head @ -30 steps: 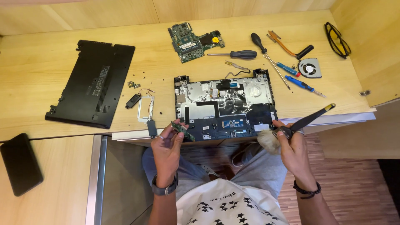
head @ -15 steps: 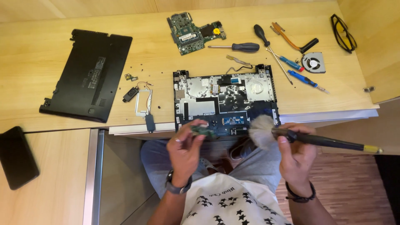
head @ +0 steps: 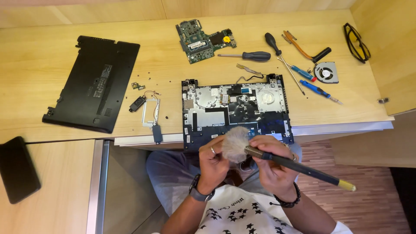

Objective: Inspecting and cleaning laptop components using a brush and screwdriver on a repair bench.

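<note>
1. Basically: right hand (head: pixel 271 162) holds a soft brush (head: pixel 277 158), fingers wrapped tight round the dark handle just behind the metal ferrule.
2. Left hand (head: pixel 214 162) sits just left of the fluffy bristle head, fingers curled in; looks like it pinches smth small under the bristles, but the part is hidden, can't tell what.
3. Brush location: near edge of the wooden desk (head: pixel 52 56), over the person's lap, just near of the opened laptop chassis (head: pixel 236 108).
4. Long axis: roughly horizontal, slightly tilted; bristle head points left and a bit far, yellow-tipped handle end points right and near.
5. Progress, judged: teardown looks done. Black bottom cover (head: pixel 93 82) lies off to the left, green motherboard (head: pixel 203 37) far centre, fan (head: pixel 326 71) and copper heat pipe (head: pixel 303 47) far right, speaker w/ wires (head: pixel 138 103) left of chassis.
6. Screwdrivers (head: pixel 255 55) laid out far right, loose screws scattered.
7. Left to do, judged: dusting underway; chassis, board and fan not reassembled.
</note>
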